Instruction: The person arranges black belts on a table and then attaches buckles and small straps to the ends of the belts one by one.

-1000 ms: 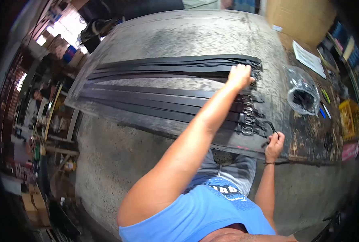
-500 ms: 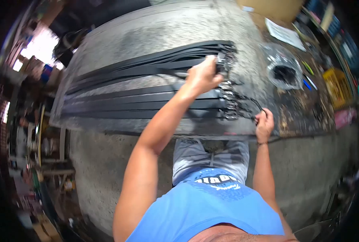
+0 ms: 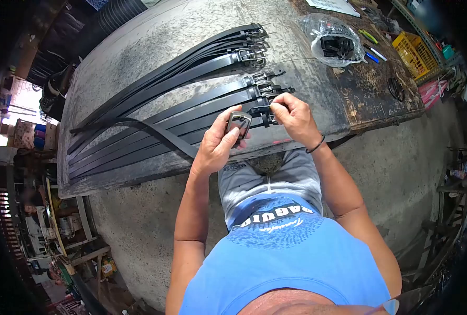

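My left hand (image 3: 218,144) is closed on a black belt (image 3: 168,137) at its buckle end, with the metal buckle (image 3: 240,122) upright between thumb and fingers. The strap of this belt trails left across the others. Just right of the buckle, my right hand (image 3: 297,119) pinches a small narrow black piece (image 3: 262,109), whose exact kind I cannot make out. Beneath and beyond both hands, several black belts (image 3: 191,113) lie side by side, their buckles to the right. A farther bunch of black belts (image 3: 186,63) lies behind them, also buckles right.
The belts rest on a worn grey tabletop (image 3: 155,47). To the right, a clear plastic bag (image 3: 330,39) holds black pieces, near a blue pen (image 3: 371,57) and a yellow-green tool (image 3: 368,36). A yellow crate (image 3: 414,55) stands beyond the table's right edge.
My left hand has come back from the far bunch toward me with a belt, now held by its buckle. My right hand has moved left and away from me, close to that buckle.
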The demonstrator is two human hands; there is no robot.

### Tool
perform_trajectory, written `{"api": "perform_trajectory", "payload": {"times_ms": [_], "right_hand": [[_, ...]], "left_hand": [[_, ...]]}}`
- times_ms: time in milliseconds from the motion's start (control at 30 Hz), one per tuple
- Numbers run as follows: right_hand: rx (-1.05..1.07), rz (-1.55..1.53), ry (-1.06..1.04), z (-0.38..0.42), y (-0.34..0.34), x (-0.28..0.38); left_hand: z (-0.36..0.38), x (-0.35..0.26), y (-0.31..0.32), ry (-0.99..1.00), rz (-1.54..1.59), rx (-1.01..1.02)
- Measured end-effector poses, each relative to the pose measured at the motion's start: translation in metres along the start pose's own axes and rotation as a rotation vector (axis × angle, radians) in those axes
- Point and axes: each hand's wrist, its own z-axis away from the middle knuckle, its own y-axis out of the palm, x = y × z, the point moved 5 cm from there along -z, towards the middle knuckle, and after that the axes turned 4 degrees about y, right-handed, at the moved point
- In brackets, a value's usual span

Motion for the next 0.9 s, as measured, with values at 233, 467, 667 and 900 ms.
{"api": "perform_trajectory", "payload": {"times_ms": [233, 467, 667, 900], "right_hand": [[0.422, -0.561, 0.378, 0.016, 0.019, 0.0], [0.126, -0.274, 0.05, 0.014, 0.027, -0.015], [0.149, 0.371, -0.474, 0.022, 0.011, 0.052], [0.151, -0.142, 0.038, 0.016, -0.002, 0.023]], "left_hand": [[-0.001, -0.005, 0.008, -0.077, 0.2, 0.296], [-0.008, 0.015, 0.011, -0.172, 0.121, 0.189], [-0.008, 0.023, 0.026, -0.177, -0.21, 0.15], [-0.008, 0.006, 0.029, -0.163, -0.22, 0.088]]}}
